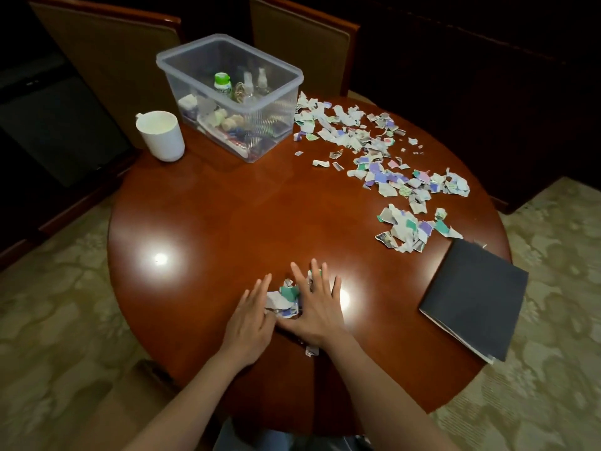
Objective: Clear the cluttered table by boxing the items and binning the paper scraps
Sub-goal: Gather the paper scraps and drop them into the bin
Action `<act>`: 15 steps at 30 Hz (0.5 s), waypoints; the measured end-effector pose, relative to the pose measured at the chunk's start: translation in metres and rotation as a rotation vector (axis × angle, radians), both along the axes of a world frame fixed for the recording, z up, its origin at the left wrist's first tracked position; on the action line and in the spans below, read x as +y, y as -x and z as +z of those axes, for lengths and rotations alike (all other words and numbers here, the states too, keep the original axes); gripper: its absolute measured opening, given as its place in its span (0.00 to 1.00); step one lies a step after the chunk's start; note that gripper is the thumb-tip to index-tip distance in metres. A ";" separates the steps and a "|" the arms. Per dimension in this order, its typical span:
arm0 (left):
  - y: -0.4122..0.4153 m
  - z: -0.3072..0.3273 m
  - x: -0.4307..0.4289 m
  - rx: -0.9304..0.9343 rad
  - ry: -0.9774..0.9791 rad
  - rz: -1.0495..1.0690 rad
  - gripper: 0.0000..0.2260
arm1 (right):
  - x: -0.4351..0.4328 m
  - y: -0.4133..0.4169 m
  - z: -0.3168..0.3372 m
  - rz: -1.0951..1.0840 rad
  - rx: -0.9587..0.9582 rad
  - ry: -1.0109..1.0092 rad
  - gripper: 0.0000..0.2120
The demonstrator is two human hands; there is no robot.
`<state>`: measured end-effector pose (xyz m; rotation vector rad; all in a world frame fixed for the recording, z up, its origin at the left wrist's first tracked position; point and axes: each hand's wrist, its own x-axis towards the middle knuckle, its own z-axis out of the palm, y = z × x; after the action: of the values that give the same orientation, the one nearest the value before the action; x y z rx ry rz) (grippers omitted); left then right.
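I see small heap of torn coloured paper scraps (283, 297) lower centre on round reddish wooden tabletop (211, 222) | left hand (248, 323) and right hand (317, 314) flank it, touching | fingers (300, 276) spread flat, clamped on nothing | more scraps (383, 157) upper right.

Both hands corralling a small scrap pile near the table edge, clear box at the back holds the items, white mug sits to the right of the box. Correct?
Not quite. In the head view the white mug stands to the left of the clear box, not the right. The rest holds: left hand and right hand flank a small scrap pile near the table's edge.
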<state>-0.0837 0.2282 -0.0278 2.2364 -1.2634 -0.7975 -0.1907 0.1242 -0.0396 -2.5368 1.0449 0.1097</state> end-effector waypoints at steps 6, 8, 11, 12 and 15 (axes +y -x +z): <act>-0.003 0.002 -0.023 0.430 0.220 0.048 0.33 | -0.002 -0.019 0.003 0.082 -0.033 -0.007 0.41; -0.002 0.007 -0.034 0.613 0.292 0.135 0.33 | -0.002 -0.020 0.002 0.037 -0.054 -0.014 0.36; -0.001 0.011 -0.047 0.720 0.350 0.259 0.35 | -0.006 -0.021 -0.004 0.013 -0.120 0.120 0.20; -0.001 0.011 -0.051 0.728 0.351 0.279 0.36 | -0.007 -0.022 -0.004 0.012 -0.125 0.140 0.20; 0.001 0.013 -0.062 0.715 0.321 0.236 0.36 | -0.011 -0.021 -0.001 0.014 -0.078 0.178 0.22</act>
<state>-0.0844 0.1659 -0.0149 1.5809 -0.7041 -1.0761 -0.1694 0.1130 -0.0410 -2.6830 1.0481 -0.0815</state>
